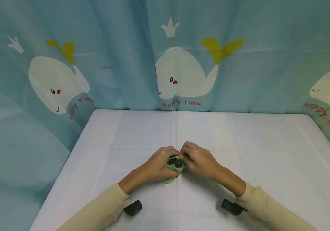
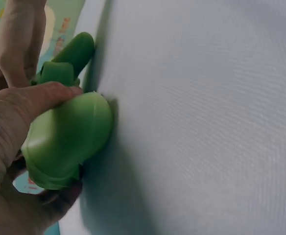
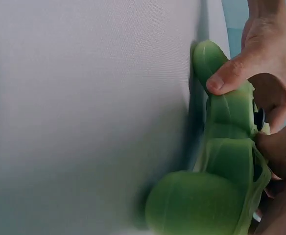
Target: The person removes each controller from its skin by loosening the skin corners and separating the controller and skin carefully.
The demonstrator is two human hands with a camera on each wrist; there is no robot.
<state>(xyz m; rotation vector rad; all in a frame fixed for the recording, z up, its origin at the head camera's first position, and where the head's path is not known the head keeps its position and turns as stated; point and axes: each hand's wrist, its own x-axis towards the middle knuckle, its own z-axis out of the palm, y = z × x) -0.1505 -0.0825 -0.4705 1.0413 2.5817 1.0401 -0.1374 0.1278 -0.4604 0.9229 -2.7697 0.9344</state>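
Note:
A game controller in a soft green silicone cover is held low over the table's middle, with a black thumbstick poking out and dark controller body showing through the cover's opening. My left hand grips its left end, thumb on the near side and fingers over the far edge. At the far right edge my right hand pinches the cover with curled fingers; its fingertips are partly hidden. In the right wrist view the rounded grip of the cover bulges toward the table, and the cover's rim stands out loosely beside my right fingers.
A white cloth covers the table. Blue curtains printed with whales hang behind it and along the sides. Dark wrist-worn devices show below both beige sleeves.

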